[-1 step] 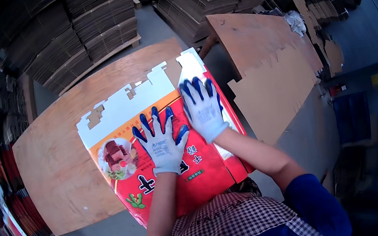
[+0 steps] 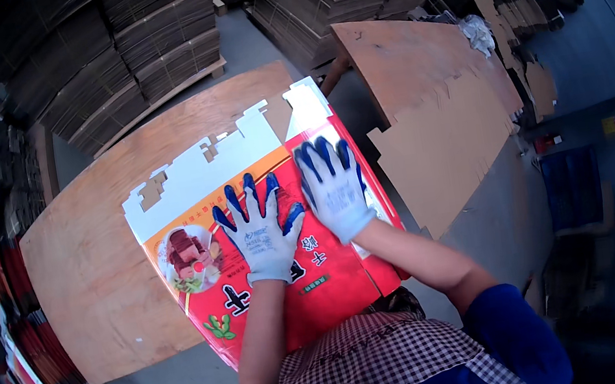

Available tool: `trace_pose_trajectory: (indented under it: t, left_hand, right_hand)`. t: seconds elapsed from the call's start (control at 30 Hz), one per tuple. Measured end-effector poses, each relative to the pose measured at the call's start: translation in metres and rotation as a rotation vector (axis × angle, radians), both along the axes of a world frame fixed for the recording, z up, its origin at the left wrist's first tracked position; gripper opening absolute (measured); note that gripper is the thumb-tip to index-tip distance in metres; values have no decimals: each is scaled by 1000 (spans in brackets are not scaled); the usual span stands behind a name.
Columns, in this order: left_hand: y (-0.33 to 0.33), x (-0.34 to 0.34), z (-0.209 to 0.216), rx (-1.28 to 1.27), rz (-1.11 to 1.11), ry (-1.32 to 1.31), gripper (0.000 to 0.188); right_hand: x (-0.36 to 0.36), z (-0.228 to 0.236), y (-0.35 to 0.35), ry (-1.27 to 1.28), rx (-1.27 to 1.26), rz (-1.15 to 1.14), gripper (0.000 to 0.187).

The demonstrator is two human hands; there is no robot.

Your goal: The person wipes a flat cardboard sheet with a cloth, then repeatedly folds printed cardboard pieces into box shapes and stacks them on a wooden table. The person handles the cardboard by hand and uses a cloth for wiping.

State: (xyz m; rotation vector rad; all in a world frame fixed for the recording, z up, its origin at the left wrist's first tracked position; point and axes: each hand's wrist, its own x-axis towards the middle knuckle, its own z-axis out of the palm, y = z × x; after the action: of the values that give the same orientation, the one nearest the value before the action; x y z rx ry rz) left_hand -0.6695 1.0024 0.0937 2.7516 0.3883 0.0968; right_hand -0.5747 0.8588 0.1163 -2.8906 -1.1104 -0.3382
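Note:
A red printed cardboard sheet with an orange band, a white notched far edge and a food picture lies flat before me. More cardboard shows through the notches. My left hand, in a white glove with blue fingertips, rests palm down on the sheet's middle, fingers spread. Gloved the same way, my right hand lies flat near the sheet's right side, beside a crease line. Its fingers are stretched out. Neither hand grips anything.
Under the sheet is a plywood table. To the right stands another wooden board with plain brown cardboard on it. Tall cardboard stacks fill the back. Red printed sheets are piled at the left.
My right hand has slid slightly toward me along the sheet. My left hand stays in nearly the same place on it.

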Motion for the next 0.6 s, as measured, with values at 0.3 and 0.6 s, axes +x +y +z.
trace_pose_trajectory:
  t: [0.3,0.6]
  left_hand:
    - [-4,6,7,45,-6,-1,75]
    - [-1,1,1,22,-14,-147,70]
  right_hand:
    - [-105,-8,-181,260,513,-298,62]
    - [-37,-124,-280,530,-415,-861,91]
